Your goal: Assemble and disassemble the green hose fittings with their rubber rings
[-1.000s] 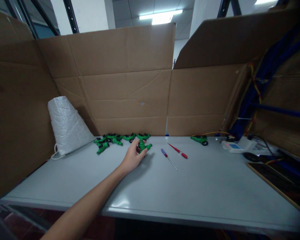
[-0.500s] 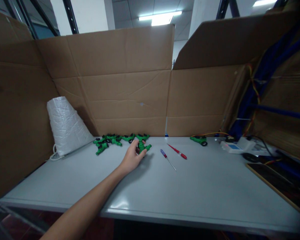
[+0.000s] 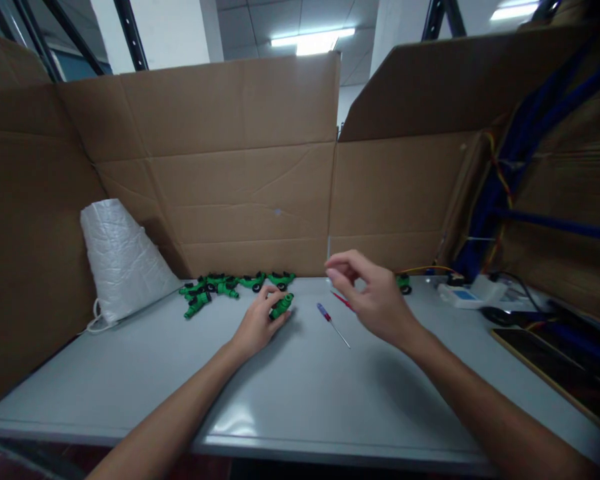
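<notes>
Whereas the left hand (image 3: pixel 254 327) is alone in view a second earlier, the right hand (image 3: pixel 375 297) now appears as well, raised over the pale table (image 3: pixel 300 407), fingers curled, thumb and index tip a narrow gap apart. Left hand: closed around one green fitting (image 3: pixel 281 305), turned since then, one end now pointing up and right (contact with the table cannot be told). Blue-handled screwdriver (image 3: pixel 324 311): lying between the hands. Red screwdriver (image 3: pixel 341 300): largely hidden by the right hand. Far green piece (image 3: pixel 405 285): partly covered by the same hand, previously in full sight. Green fittings (image 3: pixel 225 287): clustered at the rear left. White wrapped bundle (image 3: pixel 125 267): beside them. Cardboard wall (image 3: pixel 245 173): behind all. Power strip (image 3: pixel 463 297): rear right.
</notes>
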Demonstrator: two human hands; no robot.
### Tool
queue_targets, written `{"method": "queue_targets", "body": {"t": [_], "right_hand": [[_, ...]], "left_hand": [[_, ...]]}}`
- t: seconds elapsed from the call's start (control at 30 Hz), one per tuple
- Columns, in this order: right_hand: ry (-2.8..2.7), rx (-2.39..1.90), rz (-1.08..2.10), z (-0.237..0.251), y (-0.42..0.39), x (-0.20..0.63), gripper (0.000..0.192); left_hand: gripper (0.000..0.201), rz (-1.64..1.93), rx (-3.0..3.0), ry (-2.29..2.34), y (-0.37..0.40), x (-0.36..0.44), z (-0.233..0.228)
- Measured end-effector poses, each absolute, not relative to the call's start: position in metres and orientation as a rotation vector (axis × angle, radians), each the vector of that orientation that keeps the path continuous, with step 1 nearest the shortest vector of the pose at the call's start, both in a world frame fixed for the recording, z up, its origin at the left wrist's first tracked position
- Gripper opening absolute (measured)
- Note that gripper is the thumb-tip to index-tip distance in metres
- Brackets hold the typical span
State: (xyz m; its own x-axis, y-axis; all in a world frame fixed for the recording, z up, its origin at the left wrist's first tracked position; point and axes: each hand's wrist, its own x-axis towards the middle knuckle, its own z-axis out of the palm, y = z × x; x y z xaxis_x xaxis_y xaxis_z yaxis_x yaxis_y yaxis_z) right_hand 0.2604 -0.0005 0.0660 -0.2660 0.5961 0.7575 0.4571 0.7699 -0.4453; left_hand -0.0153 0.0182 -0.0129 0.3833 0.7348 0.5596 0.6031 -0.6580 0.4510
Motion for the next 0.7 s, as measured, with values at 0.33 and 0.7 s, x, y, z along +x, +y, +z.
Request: {"method": "queue_targets", "body": {"t": [0.33,0.7], "right_hand": [[-2.366,-0.819,-0.036,-0.019,0.057,0.236,0.025],[-2.365,-0.776,0.231,-0.011,0.033,0.232,0.024]], "left_hand": [[0.043,0.961,2.530,1.276,0.021,-0.018,-0.020],[0.029,0.905,2.464,1.273,0.008,-0.009,-0.008]]}}
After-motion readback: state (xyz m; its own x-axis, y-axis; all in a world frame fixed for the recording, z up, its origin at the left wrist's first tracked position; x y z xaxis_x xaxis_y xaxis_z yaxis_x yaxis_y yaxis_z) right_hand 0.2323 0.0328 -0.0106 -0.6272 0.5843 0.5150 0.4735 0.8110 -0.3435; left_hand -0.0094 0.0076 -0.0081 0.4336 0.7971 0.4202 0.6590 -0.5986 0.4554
